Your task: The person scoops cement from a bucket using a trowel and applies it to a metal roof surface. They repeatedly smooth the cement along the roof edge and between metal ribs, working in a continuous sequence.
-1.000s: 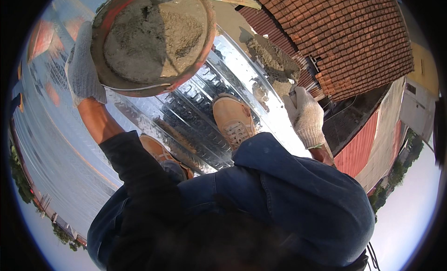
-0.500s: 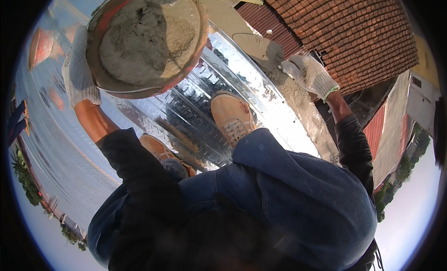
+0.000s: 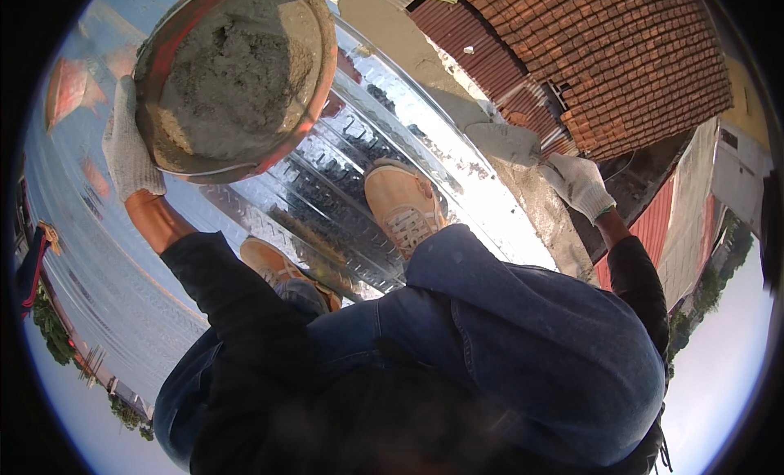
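Observation:
My left hand (image 3: 131,144), in a white knit glove, grips the left side of a round reddish bucket (image 3: 318,108); its fingers are partly hidden against the outer wall. Grey wet mortar (image 3: 237,75) nearly fills the bucket, and its surface is lumpy. A thin wire handle hangs along the near rim. My right hand (image 3: 578,184), gloved the same way, is closed around the handle of a pointed trowel (image 3: 506,143). The mortar-smeared blade hovers over or touches the mortared ledge (image 3: 543,201); I cannot tell which.
Under my tan shoes (image 3: 400,206) lies shiny ribbed metal roofing (image 3: 482,206). Beyond the ledge, a lower tiled roof (image 3: 604,59) and rusty corrugated sheets (image 3: 465,51) drop away. Dark cloth (image 3: 33,267) lies at the far left edge.
My right hand and the trowel have moved right and closer to me along the ledge. My left hand and the bucket have shifted slightly left.

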A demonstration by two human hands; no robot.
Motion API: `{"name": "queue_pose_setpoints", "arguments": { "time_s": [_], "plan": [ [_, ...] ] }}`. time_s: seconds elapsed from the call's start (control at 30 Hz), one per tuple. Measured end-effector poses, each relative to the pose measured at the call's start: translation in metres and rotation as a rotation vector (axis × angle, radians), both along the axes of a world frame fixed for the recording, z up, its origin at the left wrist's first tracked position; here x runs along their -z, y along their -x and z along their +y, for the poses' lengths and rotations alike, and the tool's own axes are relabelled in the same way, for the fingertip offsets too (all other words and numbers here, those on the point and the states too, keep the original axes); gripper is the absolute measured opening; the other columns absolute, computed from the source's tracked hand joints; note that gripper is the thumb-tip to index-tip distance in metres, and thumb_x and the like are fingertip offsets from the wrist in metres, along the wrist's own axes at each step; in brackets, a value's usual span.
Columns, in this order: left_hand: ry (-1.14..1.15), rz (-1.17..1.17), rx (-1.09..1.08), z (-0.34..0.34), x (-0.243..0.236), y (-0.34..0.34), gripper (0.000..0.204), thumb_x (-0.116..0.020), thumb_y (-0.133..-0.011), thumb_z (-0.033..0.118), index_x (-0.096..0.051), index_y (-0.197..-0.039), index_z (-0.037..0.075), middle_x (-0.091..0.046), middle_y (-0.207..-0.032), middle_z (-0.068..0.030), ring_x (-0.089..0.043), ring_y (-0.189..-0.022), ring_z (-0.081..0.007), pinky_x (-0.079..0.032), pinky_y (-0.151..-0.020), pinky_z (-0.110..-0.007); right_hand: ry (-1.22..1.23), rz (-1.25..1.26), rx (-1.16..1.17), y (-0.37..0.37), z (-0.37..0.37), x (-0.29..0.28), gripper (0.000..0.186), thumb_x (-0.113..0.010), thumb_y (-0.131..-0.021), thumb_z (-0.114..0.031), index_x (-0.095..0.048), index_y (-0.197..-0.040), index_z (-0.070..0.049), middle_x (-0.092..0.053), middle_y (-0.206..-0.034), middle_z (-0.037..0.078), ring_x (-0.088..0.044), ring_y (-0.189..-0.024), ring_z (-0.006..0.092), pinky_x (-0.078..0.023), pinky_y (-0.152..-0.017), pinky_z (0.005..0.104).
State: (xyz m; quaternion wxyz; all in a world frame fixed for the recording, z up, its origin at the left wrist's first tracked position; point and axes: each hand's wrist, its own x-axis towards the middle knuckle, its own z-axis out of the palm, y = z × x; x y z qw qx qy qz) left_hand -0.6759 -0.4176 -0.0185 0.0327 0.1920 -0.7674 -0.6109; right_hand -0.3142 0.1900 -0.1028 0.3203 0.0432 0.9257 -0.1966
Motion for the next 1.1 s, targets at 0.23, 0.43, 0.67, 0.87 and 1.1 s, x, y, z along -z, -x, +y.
{"name": "queue_pose_setpoints", "arguments": {
  "time_s": [0.23, 0.43, 0.67, 0.87, 1.1],
  "plan": [
    [0.066, -0.017, -0.032, 0.006, -0.010, 0.001, 0.055, -0.083, -0.101, 0.043, -0.079, -0.130, -0.004, -0.080, -0.117, -0.0081, -0.074, -0.101, -0.0161, -0.058, -0.091, -0.031, 0.080, 0.154, -0.011, 0.075, -0.035, 0.021, 0.040, -0.063, -0.112, -0.046, -0.072, -0.110, -0.007, -0.070, -0.090, 0.016, -0.070, -0.078, 0.0351, -0.057, -0.069, 0.0426],
    [0.079, -0.008, -0.012, 0.003, 0.004, -0.002, 0.055, -0.083, -0.102, 0.040, -0.077, -0.132, -0.005, -0.079, -0.119, -0.0084, -0.073, -0.104, -0.0155, -0.057, -0.093, -0.031, -0.012, 0.265, -0.176, 0.180, -0.053, 0.032, 0.049, -0.060, -0.113, -0.052, -0.074, -0.118, -0.006, -0.073, -0.093, 0.019, -0.074, -0.084, 0.0355, -0.058, -0.074, 0.0458],
    [0.097, 0.009, -0.012, 0.011, -0.012, -0.010, 0.053, -0.081, -0.103, 0.042, -0.079, -0.128, -0.004, -0.079, -0.115, -0.0089, -0.072, -0.102, -0.0162, -0.057, -0.094, -0.031, 0.045, 0.196, -0.213, 0.226, -0.070, 0.033, 0.048, -0.061, -0.113, -0.051, -0.075, -0.118, -0.005, -0.075, -0.093, 0.020, -0.074, -0.085, 0.0331, -0.058, -0.074, 0.0444],
    [0.184, 0.002, -0.069, 0.019, -0.018, -0.009, 0.052, -0.081, -0.103, 0.041, -0.079, -0.129, -0.004, -0.079, -0.116, -0.0080, -0.072, -0.103, -0.0159, -0.057, -0.094, -0.031, 0.067, -0.036, -0.027, 0.111, -0.041, 0.018, 0.042, -0.065, -0.111, -0.044, -0.074, -0.104, -0.004, -0.069, -0.081, 0.018, -0.070, -0.073, 0.0303, -0.057, -0.068, 0.0410],
    [0.124, 0.014, 0.051, -0.008, 0.000, 0.009, 0.054, -0.081, -0.103, 0.041, -0.078, -0.133, -0.005, -0.079, -0.120, -0.0094, -0.072, -0.106, -0.0157, -0.056, -0.097, -0.029, -0.020, -0.010, 0.092, -0.025, -0.012, -0.011, 0.035, -0.068, -0.109, -0.036, -0.067, -0.096, -0.003, -0.066, -0.085, 0.020, -0.068, -0.080, 0.0395, -0.053, -0.070, 0.0480]
  ]
}}
